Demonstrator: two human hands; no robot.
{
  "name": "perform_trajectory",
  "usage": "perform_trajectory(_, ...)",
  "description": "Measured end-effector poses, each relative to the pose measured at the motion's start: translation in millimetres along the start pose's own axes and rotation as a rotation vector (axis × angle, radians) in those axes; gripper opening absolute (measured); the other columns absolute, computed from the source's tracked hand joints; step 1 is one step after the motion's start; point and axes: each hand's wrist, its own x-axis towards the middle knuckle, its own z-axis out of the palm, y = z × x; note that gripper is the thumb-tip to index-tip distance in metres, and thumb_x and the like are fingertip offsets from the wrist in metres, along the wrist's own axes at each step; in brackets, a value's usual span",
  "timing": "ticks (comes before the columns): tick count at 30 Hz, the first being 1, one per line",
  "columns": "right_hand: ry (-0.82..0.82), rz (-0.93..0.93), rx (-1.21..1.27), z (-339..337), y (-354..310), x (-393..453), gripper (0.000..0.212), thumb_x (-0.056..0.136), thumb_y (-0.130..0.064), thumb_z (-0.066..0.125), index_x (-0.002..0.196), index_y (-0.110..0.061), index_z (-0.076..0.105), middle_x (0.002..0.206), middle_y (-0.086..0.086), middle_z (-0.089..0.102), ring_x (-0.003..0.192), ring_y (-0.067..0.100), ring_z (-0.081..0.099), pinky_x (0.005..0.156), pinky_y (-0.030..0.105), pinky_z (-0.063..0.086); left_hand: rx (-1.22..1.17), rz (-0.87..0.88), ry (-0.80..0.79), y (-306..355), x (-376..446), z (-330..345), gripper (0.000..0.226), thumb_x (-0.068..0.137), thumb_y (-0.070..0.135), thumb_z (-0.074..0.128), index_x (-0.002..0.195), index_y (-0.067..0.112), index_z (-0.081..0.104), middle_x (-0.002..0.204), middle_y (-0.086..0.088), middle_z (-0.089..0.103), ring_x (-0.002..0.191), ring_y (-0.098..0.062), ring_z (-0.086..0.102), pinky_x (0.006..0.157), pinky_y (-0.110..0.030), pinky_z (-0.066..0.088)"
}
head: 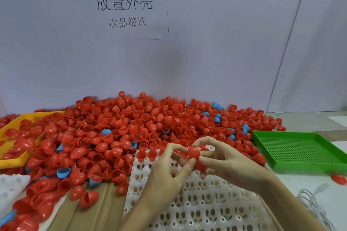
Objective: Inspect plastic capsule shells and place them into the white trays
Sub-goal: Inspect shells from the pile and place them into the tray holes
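Both my left hand (pixel 169 167) and right hand (pixel 221 161) pinch red shells (pixel 194 153); turn slowly, check rims, then seat in white tray (pixel 206 208).

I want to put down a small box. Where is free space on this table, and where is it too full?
Free: the green tray is bare inside; so is the pale tabletop in front of it, beside the white cable. The white tray has open holes below the hands. Crowded: the pile of red shells across the middle, and the yellow tray.
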Motion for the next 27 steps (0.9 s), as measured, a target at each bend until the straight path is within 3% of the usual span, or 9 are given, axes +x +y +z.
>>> perform_trajectory(4, -0.083, 0.008, 0.048, 3.2, 2.6, 0.5, 0.02, 0.107, -0.013, 0.06, 0.125, -0.007, 0.053, 0.117, 0.024, 0.07, 0.112, 0.035, 0.068, 0.088, 0.037, 0.056, 0.008, 0.039, 0.004, 0.5, -0.4, 1.1, 0.013, 0.094, 0.046, 0.071, 0.105, 0.047, 0.065, 0.104, 0.013, 0.067, 0.07, -0.027, 0.072, 0.061, -0.031, 0.061)
perform_trajectory(6, -0.107, -0.004, 0.047, 3.9, 1.5, 0.4, 0.023, 0.109, -0.017, 0.057, 0.127, -0.003, 0.053, 0.12, 0.029, 0.069, 0.115, 0.042, 0.068, 0.086, 0.035, 0.058, -0.004, 0.048, 0.012, 0.5, 0.2, 0.5, 0.008, 0.098, 0.046, 0.065, 0.105, 0.044, 0.067, 0.102, 0.012, 0.069, 0.073, -0.019, 0.072, 0.061, -0.03, 0.058)
perform_trajectory(9, -0.123, -0.001, 0.124, 3.4, 0.3, 0.8, 0.035, 0.112, -0.028, 0.052, 0.13, 0.002, 0.054, 0.126, 0.034, 0.066, 0.111, 0.041, 0.07, 0.084, 0.034, 0.06, -0.001, 0.043, 0.017, 1.8, 0.1, -0.3, 0.018, 0.103, 0.047, 0.054, 0.104, 0.038, 0.07, 0.086, 0.014, 0.073, 0.067, -0.003, 0.068, 0.06, -0.021, 0.052)
perform_trajectory(12, -0.107, -0.016, 0.164, 3.0, 2.8, 2.1, 0.036, 0.114, -0.028, 0.047, 0.131, 0.0, 0.06, 0.126, 0.036, 0.065, 0.107, 0.038, 0.071, 0.083, 0.033, 0.059, -0.003, 0.023, 0.013, 1.9, -0.4, -0.8, 0.029, 0.106, 0.049, 0.046, 0.094, 0.036, 0.069, 0.066, 0.008, 0.065, 0.054, -0.009, 0.06, 0.054, -0.022, 0.049)
perform_trajectory(15, -0.018, -0.058, 0.055, 6.3, 6.2, 3.8, 0.025, 0.109, -0.018, 0.058, 0.127, -0.004, 0.068, 0.116, 0.026, 0.072, 0.099, 0.031, 0.072, 0.081, 0.03, 0.058, -0.026, -0.016, 0.003, 3.1, -0.7, -1.2, 0.043, 0.104, 0.059, 0.04, 0.098, 0.026, 0.068, 0.059, -0.004, 0.064, 0.045, -0.015, 0.057, 0.048, -0.026, 0.047)
perform_trajectory(18, 0.043, -0.077, -0.044, 10.2, 7.1, 4.4, 0.022, 0.105, -0.018, 0.066, 0.122, -0.006, 0.072, 0.104, 0.017, 0.074, 0.089, 0.024, 0.071, 0.077, 0.027, 0.056, -0.093, -0.06, -0.002, 4.6, -0.5, -1.0, 0.054, 0.1, 0.067, 0.037, 0.087, 0.023, 0.066, 0.064, -0.021, 0.062, 0.045, -0.024, 0.055, 0.042, -0.027, 0.044)
perform_trajectory(22, 0.085, -0.117, -0.127, 10.2, 3.2, 2.9, 0.019, 0.104, -0.022, 0.068, 0.115, -0.009, 0.073, 0.096, 0.014, 0.074, 0.083, 0.022, 0.07, 0.073, 0.027, 0.056, -0.263, -0.143, -0.032, 6.2, 1.7, -2.9, 0.063, 0.103, 0.061, 0.04, 0.079, 0.007, 0.064, 0.069, -0.008, 0.065, 0.046, -0.023, 0.056, 0.038, -0.025, 0.041)
perform_trajectory(24, 0.194, -0.229, -0.237, 13.9, 5.3, 4.3, 0.014, 0.103, -0.023, 0.069, 0.114, -0.015, 0.073, 0.092, 0.009, 0.074, 0.076, 0.021, 0.071, 0.067, 0.027, 0.056, -0.342, -0.185, -0.047, 7.3, 2.0, -4.2, 0.061, 0.106, 0.055, 0.043, 0.069, 0.01, 0.063, 0.07, -0.009, 0.065, 0.044, -0.024, 0.057, 0.035, -0.025, 0.04)
perform_trajectory(27, 0.479, -0.575, -0.7, 18.6, 9.9, 6.6, 0.023, 0.101, -0.019, 0.069, 0.117, -0.033, 0.065, 0.103, -0.006, 0.07, 0.08, 0.018, 0.073, 0.066, 0.021, 0.056, -0.367, -0.214, -0.049, 6.9, 1.6, -5.8, 0.062, 0.107, 0.051, 0.045, 0.061, 0.012, 0.058, 0.069, -0.015, 0.063, 0.043, -0.026, 0.058, 0.035, -0.024, 0.04)
